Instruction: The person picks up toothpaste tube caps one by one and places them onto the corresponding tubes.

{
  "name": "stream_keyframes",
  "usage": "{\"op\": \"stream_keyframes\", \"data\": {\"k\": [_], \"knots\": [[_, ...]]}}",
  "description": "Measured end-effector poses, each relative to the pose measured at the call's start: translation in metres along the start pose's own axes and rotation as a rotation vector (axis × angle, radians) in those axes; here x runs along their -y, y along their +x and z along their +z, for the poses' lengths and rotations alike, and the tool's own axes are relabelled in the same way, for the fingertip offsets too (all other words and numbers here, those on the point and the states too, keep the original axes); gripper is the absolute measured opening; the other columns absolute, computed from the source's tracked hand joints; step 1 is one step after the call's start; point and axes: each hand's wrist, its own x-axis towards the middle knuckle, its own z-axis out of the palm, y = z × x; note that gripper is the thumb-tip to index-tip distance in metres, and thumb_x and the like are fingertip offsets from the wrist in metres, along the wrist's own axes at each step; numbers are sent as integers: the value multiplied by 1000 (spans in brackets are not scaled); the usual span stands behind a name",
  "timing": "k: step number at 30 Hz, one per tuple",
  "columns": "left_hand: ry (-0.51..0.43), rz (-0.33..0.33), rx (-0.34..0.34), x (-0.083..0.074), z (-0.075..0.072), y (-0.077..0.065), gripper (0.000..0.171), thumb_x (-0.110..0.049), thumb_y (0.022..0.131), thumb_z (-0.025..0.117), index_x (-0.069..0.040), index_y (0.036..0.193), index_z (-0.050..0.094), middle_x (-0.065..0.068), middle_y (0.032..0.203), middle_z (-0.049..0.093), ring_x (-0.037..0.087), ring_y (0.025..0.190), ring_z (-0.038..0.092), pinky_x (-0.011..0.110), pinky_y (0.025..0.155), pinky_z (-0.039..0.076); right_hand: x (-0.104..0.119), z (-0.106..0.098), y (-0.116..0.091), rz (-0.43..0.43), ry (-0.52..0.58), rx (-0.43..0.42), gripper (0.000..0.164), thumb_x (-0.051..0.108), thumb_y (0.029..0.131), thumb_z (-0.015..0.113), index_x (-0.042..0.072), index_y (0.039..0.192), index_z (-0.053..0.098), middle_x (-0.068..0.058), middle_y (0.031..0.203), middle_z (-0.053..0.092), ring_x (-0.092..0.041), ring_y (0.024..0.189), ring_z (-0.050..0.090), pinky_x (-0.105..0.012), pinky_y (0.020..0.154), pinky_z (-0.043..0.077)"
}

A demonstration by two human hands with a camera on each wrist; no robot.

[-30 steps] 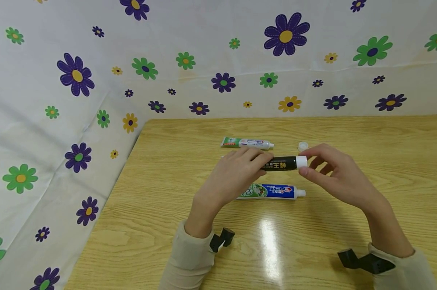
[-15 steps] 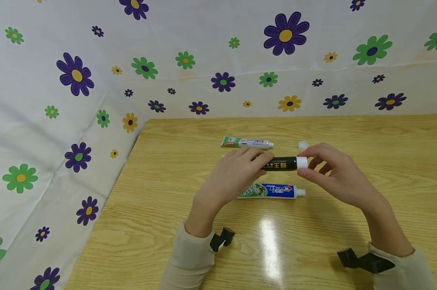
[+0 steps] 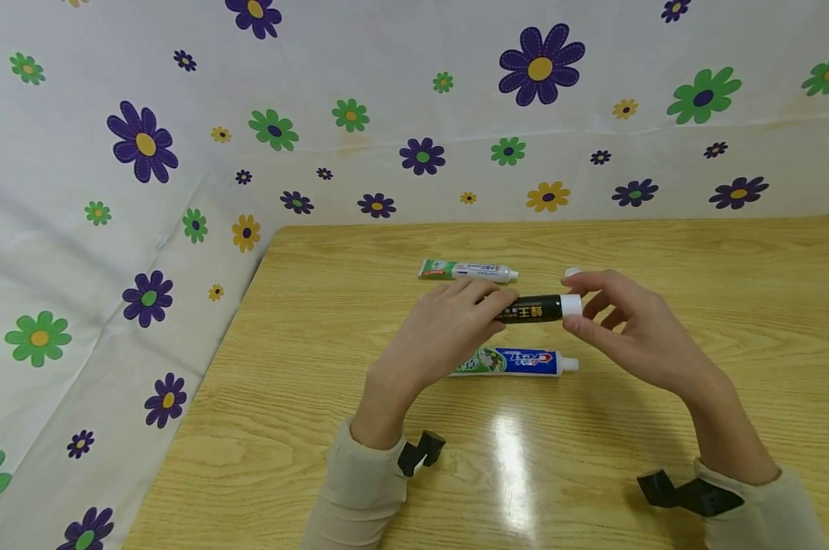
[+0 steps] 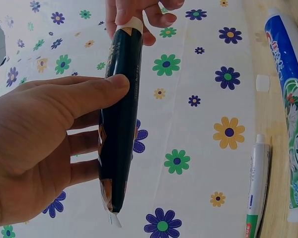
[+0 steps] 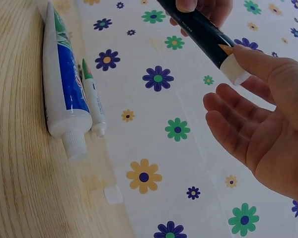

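Observation:
A black toothpaste tube point(image 3: 529, 308) with gold lettering is held level above the table. My left hand point(image 3: 448, 328) grips its body, thumb on the near side and fingers behind, as the left wrist view shows. At the tube's right end is a white cap point(image 3: 571, 305), which my right hand point(image 3: 634, 328) pinches between thumb and index finger. In the right wrist view the other fingers point(image 5: 233, 116) of that hand are spread below the cap point(image 5: 233, 69). Below the held tube in the head view lies a blue and green toothpaste tube point(image 3: 524, 362), its left end hidden by my left hand.
A smaller green and white toothpaste tube point(image 3: 469, 271) lies farther back on the wooden table point(image 3: 283, 367). A loose white cap point(image 3: 572, 272) sits just behind my right fingertips. Flower-patterned cloth point(image 3: 386, 84) stands along the table's back and left.
My right index finger has shifted slightly at the tube's cap and now overlaps part of the loose cap behind it. The left hand and held tube stay almost still.

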Motion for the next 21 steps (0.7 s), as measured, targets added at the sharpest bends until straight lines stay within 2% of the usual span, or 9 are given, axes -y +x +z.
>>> {"op": "stream_keyframes", "data": {"k": [2,8,15,21], "knots": [[2,1,0,0,0,0,37,-23,96,68,-12,131,62,4,126,65,23,118,60,36,101,49,0,1,0,-5,2,-5,45,4,89,73,10,132,60,-6,119,66,-5,87,58,-20,70,51],[9,1,0,0,0,0,37,-23,96,68,-12,131,62,4,126,65,23,118,60,37,102,49,1,2,0,-8,7,-13,36,1,88,73,9,123,66,2,103,66,-6,82,58,-21,68,51],[12,13,-15,1,1,0,36,-22,95,69,-13,129,63,4,123,66,23,115,62,36,100,50,2,4,1,-15,14,-35,34,-3,87,72,7,120,66,2,97,66,-6,81,58,-18,67,50],[-12,19,-45,2,1,0,38,-22,95,70,-12,131,62,5,122,66,22,112,63,35,98,51,3,10,3,-77,38,-124,37,-14,83,71,-1,117,65,-2,93,68,-3,81,59,-13,69,50]]}}
